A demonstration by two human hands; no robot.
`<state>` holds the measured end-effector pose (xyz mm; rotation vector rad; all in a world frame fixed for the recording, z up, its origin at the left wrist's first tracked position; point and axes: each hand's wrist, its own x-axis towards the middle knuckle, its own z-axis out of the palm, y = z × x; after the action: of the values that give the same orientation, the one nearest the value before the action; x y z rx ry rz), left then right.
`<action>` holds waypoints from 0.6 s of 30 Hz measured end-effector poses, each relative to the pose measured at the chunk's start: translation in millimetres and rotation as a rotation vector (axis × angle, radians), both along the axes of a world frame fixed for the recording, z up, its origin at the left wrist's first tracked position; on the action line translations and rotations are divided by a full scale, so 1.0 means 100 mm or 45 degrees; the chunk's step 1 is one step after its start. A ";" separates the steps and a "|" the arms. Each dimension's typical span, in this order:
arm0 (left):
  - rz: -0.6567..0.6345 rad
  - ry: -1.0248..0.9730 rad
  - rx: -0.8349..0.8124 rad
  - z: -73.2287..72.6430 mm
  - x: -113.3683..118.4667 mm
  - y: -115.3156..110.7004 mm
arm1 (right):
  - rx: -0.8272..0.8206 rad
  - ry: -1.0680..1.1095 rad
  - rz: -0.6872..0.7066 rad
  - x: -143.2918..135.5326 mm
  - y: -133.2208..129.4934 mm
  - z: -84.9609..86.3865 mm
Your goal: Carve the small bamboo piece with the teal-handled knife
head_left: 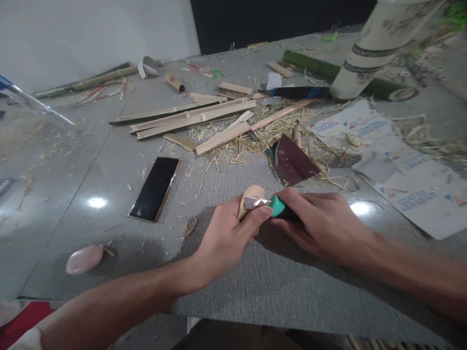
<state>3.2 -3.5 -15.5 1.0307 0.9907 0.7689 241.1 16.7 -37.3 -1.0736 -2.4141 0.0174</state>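
Note:
My left hand (228, 233) is closed round a small pale wooden piece with a rounded end (255, 190), perhaps bamboo. My right hand (321, 221) grips a utility knife (278, 206) with a teal and black handle. Its metal blade lies across the wooden piece, and my left thumb presses close by the blade and the knife's teal front. Most of the handle is hidden in my right palm. Both hands are just above the grey textured mat near the front edge.
A black phone (155, 189) and a pinkish oval object (84, 259) lie at left. Split bamboo strips (193, 116), shavings (233, 150) and folded sandpaper (294, 160) are beyond my hands. Printed sheets (419, 194) lie at right; a patterned vase-like vessel (375, 48) and green bamboo (314, 65) stand behind.

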 end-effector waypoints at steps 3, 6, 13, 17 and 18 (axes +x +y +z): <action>0.002 -0.008 0.014 -0.01 0.01 -0.01 | -0.013 0.006 0.004 -0.03 -0.01 0.08; 0.006 -0.008 0.028 -0.01 0.00 0.00 | -0.127 -0.017 0.034 -0.05 -0.03 0.16; -0.071 0.016 0.137 0.00 -0.03 0.05 | -0.269 0.012 0.001 -0.03 -0.04 0.20; -0.068 -0.153 0.055 0.01 0.00 0.07 | -0.294 0.018 0.017 -0.01 -0.02 0.19; -0.063 -0.162 0.042 0.00 0.01 0.08 | -0.289 0.016 0.020 -0.01 -0.01 0.18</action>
<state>4.1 4.1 -15.0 1.0182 0.8428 0.8023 240.0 15.7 -18.9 -1.1479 -2.4527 0.3096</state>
